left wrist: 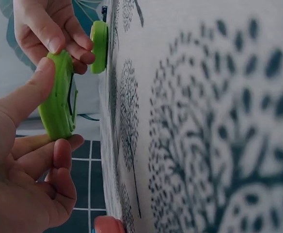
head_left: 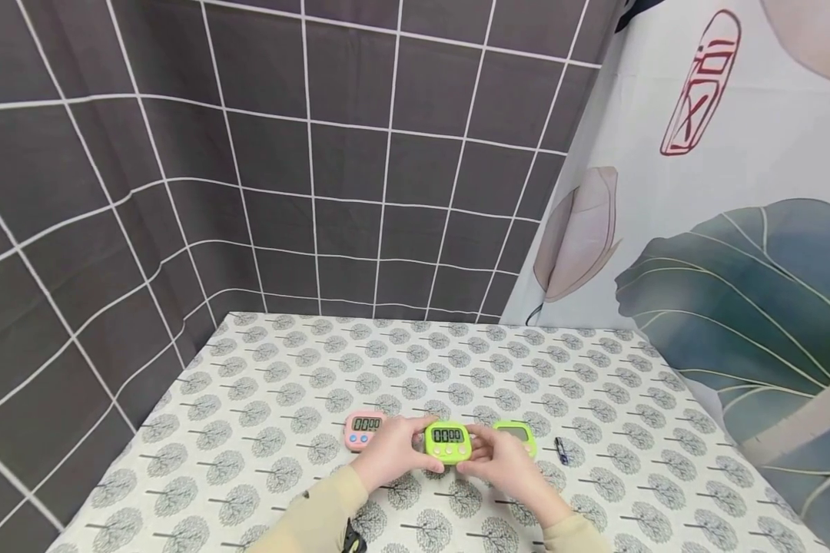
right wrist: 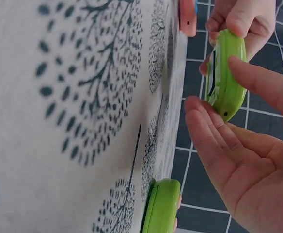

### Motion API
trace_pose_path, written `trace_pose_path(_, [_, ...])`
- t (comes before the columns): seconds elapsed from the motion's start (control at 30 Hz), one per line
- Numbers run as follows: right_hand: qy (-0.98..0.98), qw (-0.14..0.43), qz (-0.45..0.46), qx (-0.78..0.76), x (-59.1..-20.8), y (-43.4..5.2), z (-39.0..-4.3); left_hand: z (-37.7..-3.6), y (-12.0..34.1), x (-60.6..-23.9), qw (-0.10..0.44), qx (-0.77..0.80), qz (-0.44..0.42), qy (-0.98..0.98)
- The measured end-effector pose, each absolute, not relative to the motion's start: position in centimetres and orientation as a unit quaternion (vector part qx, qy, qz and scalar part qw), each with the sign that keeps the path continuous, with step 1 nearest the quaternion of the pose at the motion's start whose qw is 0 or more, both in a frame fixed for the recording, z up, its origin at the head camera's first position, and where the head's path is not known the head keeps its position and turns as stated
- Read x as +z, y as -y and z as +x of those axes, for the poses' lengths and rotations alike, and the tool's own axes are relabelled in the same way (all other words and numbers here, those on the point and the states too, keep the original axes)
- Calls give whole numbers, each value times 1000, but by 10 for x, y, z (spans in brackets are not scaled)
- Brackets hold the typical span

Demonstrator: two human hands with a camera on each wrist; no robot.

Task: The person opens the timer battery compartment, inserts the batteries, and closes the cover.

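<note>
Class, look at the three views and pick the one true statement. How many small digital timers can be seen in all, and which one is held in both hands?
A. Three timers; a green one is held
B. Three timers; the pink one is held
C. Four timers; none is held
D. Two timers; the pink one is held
A: the left hand and right hand both grip the held green timer, lifted off the tablecloth, while the pink timer and the second green timer lie on it.

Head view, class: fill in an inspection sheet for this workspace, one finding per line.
Surface: table under a tree-print cloth.
Job's things: green timer held above the cloth, display reading zeros.
Clutter: pink timer, second green timer, small dark item, all lying on the cloth.
Grips: left hand and right hand both hold the green timer.
Cables: nothing seen.
Surroundings: dark grid curtain, leaf-print curtain.
</note>
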State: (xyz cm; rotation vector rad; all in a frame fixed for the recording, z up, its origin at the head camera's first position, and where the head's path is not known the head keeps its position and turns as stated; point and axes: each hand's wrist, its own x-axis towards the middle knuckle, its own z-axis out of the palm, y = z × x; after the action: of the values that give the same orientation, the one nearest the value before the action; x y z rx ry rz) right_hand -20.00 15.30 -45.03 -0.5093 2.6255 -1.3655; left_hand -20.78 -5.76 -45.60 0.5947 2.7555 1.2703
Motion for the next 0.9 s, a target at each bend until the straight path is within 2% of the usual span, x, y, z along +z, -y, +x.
trace_pose_path(0.37, [-921, 32, -153, -357, -453, -138, -203, -211, 53, -456, -14, 310, 186, -932])
trace_pose_path(0.6, [-928, 39, -144, -341, -451, -136, -208, -213, 50, -454, -36, 280, 201, -938])
trace_pose_path(0.9, [-933, 51, -145, -325, -451, -132, -213, -215, 48, -455, -32, 247, 195, -949])
